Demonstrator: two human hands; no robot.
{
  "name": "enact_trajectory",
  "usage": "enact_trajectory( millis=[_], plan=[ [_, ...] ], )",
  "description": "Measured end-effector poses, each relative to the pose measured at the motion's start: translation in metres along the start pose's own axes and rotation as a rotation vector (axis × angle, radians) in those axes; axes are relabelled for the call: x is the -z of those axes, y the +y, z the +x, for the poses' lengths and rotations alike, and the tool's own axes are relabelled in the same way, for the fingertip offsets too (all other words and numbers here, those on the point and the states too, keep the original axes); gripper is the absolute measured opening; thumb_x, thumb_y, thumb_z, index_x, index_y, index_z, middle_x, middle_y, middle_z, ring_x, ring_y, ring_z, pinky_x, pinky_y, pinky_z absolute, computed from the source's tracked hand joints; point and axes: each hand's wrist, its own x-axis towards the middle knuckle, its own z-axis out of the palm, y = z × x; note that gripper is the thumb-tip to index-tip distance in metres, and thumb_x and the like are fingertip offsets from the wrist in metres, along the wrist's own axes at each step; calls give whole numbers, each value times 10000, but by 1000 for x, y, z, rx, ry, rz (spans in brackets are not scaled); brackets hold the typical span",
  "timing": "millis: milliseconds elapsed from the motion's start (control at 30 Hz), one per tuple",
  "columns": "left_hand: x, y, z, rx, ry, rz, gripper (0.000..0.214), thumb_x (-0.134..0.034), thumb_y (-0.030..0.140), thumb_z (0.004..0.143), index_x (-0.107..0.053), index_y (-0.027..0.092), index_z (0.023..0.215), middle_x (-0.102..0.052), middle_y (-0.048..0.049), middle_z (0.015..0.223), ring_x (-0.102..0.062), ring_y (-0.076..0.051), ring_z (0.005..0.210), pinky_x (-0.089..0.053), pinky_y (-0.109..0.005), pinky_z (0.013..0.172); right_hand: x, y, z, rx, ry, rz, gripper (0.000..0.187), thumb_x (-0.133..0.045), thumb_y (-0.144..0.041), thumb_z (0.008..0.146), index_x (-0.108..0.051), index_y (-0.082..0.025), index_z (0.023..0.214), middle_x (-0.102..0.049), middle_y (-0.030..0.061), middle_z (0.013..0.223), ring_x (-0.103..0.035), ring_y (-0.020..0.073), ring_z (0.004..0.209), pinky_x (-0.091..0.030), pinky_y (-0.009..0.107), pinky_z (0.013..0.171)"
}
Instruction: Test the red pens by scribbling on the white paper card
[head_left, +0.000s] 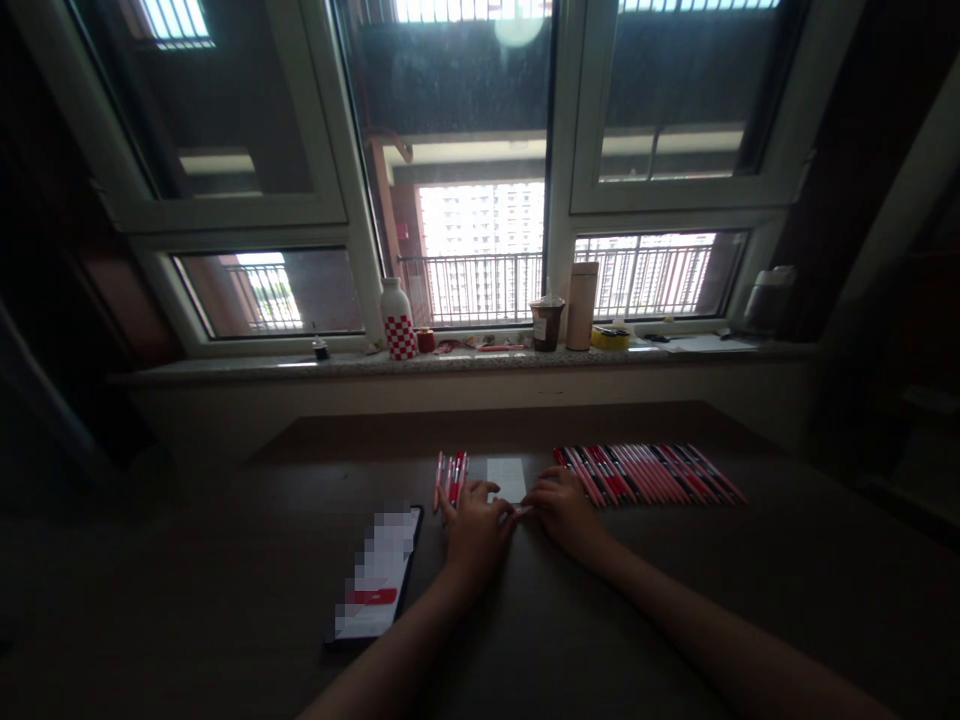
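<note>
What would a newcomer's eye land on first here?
The long row of red and pink pens on the table, right of the hands, stands out first. The left hand and right hand meet mid-table just short of a white slip, with a lit phone lying to their left.

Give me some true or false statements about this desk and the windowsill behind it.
1. The big row of pens lies to the right of the right hand. True.
2. The phone lies right of both hands. False: it lies left of the left hand.
3. A white card lies between the small bunch of pens and the big row. True.
4. The red-checked bottle stands beside the phone. False: it stands on the windowsill.
5. The hands are far apart. False: they nearly meet just in front of the card.
</note>
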Motion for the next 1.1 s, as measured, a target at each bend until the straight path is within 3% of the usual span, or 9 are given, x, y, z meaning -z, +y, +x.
enact_trajectory(
  millis=[633, 1100],
  plan=[
    [-4, -2, -2, -10, 61, 55, 222, -519, 395, 861, -670, 252, 786, -624, -19, 1107, -481, -252, 1145, 11, -704, 1062, -4, 4, -1, -102, 70, -92, 141, -666, -150, 786, -732, -258, 848, -703, 24, 848, -483, 259, 1018, -288, 410, 943],
    [-5, -4, -2, -12, 50, 51, 205, -527, 377, 853, -666, 244, 783, -608, -32, 1118, -471, -242, 1156, 15, -703, 1062, -3, 4, -1, -90, 72, -47, 174, -669, -110, 754, -729, -257, 824, -695, 20, 850, -475, 253, 1034, -298, 403, 947]
  ],
)
